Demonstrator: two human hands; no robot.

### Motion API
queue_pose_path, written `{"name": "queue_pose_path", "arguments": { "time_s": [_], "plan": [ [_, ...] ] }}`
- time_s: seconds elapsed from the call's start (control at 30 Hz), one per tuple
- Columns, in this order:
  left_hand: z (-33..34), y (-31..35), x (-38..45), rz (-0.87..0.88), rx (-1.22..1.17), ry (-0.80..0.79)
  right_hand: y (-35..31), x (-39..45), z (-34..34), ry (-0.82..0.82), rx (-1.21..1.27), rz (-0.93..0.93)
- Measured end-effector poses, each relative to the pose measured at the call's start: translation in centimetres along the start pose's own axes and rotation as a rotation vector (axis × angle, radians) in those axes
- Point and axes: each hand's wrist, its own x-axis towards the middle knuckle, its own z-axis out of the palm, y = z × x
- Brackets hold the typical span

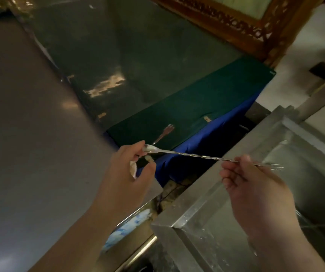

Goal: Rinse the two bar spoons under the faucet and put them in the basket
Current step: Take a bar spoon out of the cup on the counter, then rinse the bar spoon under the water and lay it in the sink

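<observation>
A long twisted metal bar spoon (pixel 193 155) runs level between both hands, bowl at the left, small fork tines at the right end. My left hand (pixel 130 169) pinches the bowl end and also holds something pale, maybe a cloth. My right hand (pixel 255 185) grips the stem near the fork end, above the steel sink (pixel 275 134). A second bar spoon (pixel 164 134) lies on the dark green mat (pixel 197 107), fork end pointing up. No faucet or basket is in view.
A grey steel counter (pixel 30 134) fills the left side. Blue cloth (pixel 206 142) hangs below the green mat. A carved wooden frame (pixel 236 22) stands at the top right. A narrow gap with grime (pixel 169 193) separates counter and sink.
</observation>
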Motion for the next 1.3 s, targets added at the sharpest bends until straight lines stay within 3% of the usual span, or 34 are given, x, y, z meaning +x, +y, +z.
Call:
{"name": "queue_pose_path", "arguments": {
  "time_s": [0.17, 0.53, 0.83, 1.13, 1.3],
  "plan": [
    [5.7, 4.7, 0.7, 0.100, -0.046, -0.090, -3.1, 0.1, -6.1, 0.091, 0.182, -0.030],
    [25.9, 13.4, -1.0, 0.167, -0.174, -0.496, -7.1, 0.0, -24.8, 0.462, 0.423, -0.149],
    [40.6, 17.0, -4.3, 0.259, -0.088, -0.694, -6.6, -0.1, -37.4, 0.749, 0.508, -0.171],
    [48.7, 17.6, -5.5, 0.227, -0.078, -0.769, -4.7, 0.5, -42.3, 0.833, 0.606, -0.174],
    [50.1, 18.9, -5.5, 0.133, -0.249, -0.774, -3.4, 1.8, -42.7, 0.839, 0.806, -0.092]
  ]
}}
